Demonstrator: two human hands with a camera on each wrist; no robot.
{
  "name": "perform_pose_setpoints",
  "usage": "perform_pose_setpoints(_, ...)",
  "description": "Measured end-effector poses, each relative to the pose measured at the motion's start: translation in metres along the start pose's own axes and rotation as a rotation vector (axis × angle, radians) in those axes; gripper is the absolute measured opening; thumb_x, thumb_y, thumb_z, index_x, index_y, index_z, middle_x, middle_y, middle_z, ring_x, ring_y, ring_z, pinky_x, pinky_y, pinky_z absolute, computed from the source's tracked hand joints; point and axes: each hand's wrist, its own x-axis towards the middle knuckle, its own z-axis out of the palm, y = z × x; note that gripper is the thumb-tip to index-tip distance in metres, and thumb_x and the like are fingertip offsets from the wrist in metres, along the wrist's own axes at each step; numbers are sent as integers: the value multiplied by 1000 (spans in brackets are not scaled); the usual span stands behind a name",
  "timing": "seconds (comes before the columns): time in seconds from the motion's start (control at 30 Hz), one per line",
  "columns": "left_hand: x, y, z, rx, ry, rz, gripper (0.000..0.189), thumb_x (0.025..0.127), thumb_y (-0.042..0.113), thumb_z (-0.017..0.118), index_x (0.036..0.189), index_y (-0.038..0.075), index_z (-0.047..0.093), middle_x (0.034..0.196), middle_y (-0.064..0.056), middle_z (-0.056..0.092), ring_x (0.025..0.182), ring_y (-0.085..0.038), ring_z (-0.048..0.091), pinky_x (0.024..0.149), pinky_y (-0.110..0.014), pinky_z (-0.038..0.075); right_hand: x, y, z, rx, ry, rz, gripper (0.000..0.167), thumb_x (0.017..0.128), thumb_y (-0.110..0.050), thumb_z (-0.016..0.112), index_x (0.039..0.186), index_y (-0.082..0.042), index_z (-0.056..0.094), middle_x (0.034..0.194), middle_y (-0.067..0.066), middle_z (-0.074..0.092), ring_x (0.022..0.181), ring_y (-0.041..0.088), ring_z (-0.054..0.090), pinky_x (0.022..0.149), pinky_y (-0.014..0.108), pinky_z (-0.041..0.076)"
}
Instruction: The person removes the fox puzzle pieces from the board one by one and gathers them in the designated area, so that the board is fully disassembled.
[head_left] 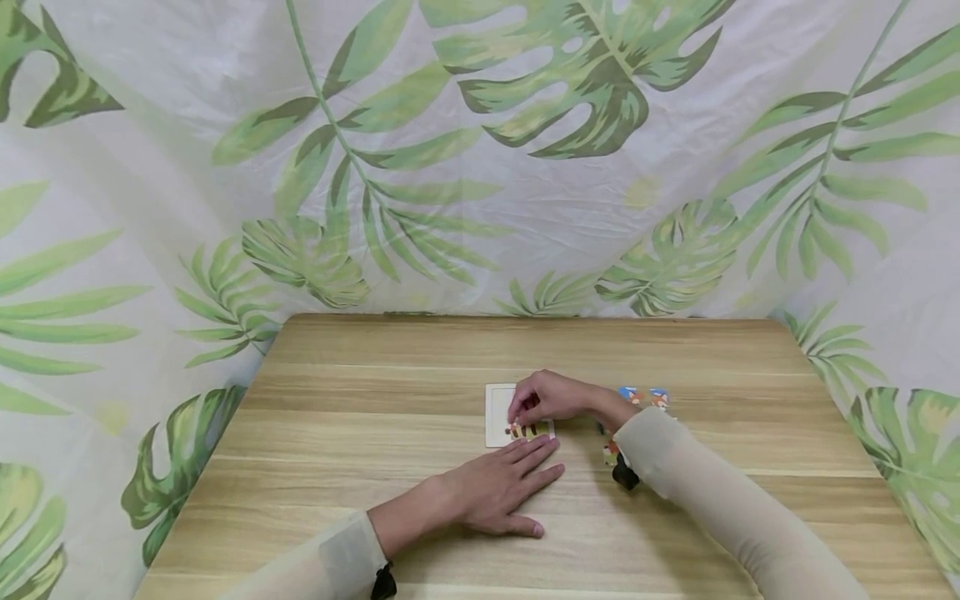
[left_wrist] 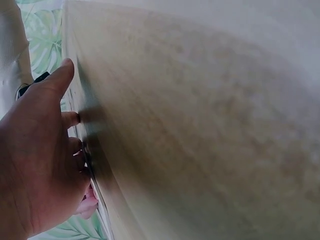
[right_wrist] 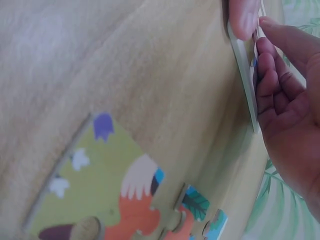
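Observation:
A white puzzle frame point(head_left: 496, 417) lies flat on the table, partly covered by both hands. Inside its lower right part shows a green puzzle piece point(head_left: 534, 431) with dark stripes. The left hand point(head_left: 504, 487) lies palm down with fingers stretched, its fingertips over the frame's near edge. From the right, the right hand point(head_left: 550, 395) reaches over the frame, fingers curled in toward the thumb, pinching at the left end of the striped piece. In the right wrist view the frame point(right_wrist: 245, 75) appears edge-on beside the right hand point(right_wrist: 290, 95); what its fingertips hold is mostly hidden.
Several loose puzzle pieces lie right of the frame, partly beneath the right forearm. Among them are a blue-and-orange piece point(head_left: 659, 397) and a green piece point(right_wrist: 112, 170) with an orange tail. The wooden table point(head_left: 360, 350) meets a leaf-patterned curtain point(head_left: 420, 167) at the back.

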Motion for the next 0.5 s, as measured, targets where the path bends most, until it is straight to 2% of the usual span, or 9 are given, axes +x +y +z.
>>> perform_pose_setpoints(0.2, 0, -1, -3, -5, -9, 4, 85, 107, 72, 29, 170, 14, 27, 176, -17, 16, 164, -28, 14, 131, -38, 22, 1, 1, 1, 80, -6, 42, 4, 98, -3, 75, 100, -1, 77, 85, 1, 74, 76, 4, 63, 70, 20, 52)
perform_pose_setpoints(0.5, 0, -1, -4, -5, -27, 2, 89, 105, 75, 30, 170, 14, 25, 177, -18, 14, 164, -28, 13, 131, -38, 21, 0, -1, 5, 134, -18, 98, 4, 98, -3, 75, 102, -2, 76, 86, 0, 73, 79, 6, 66, 72, 20, 54)
